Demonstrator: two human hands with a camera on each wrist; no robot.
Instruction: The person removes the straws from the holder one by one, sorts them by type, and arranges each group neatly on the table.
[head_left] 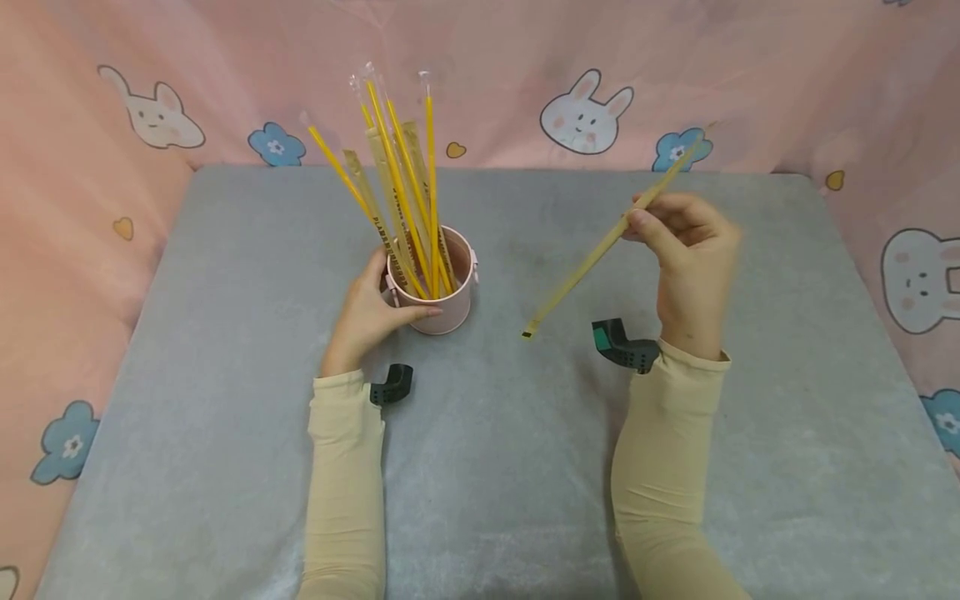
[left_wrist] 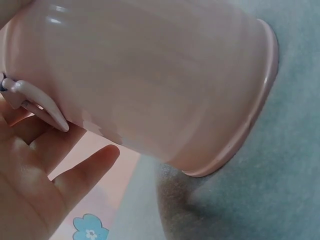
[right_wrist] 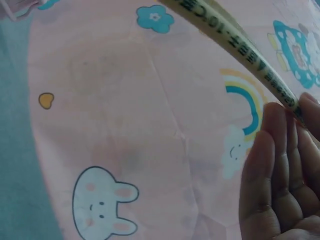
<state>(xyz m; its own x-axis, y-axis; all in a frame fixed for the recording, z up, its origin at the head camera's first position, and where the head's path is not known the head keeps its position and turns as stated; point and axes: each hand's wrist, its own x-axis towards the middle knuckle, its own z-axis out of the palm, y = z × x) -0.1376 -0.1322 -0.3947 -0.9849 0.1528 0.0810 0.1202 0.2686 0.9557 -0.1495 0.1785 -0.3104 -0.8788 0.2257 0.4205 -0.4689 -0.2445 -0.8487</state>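
Observation:
A small pink bucket (head_left: 442, 312) stands on the grey table, holding several yellow straws (head_left: 431, 192) in clear wrappers and several paper-wrapped straws (head_left: 386, 167). My left hand (head_left: 367, 312) grips the bucket from its left side, thumb across the front below the rim. In the left wrist view, the bucket's wall (left_wrist: 150, 75) fills the upper part, with fingers beside its handle (left_wrist: 45, 102). My right hand (head_left: 693, 258) pinches a paper-wrapped straw (head_left: 585, 265) between thumb and fingers, aslant above the table to the right of the bucket. Printed lettering shows on this straw's wrapper (right_wrist: 240, 47) in the right wrist view.
The grey table (head_left: 495, 467) stretches around both arms. A pink curtain (head_left: 495, 50) with rabbits and blue flowers rises along its back and sides. Dark wrist devices (head_left: 626, 346) sit at both sleeve cuffs.

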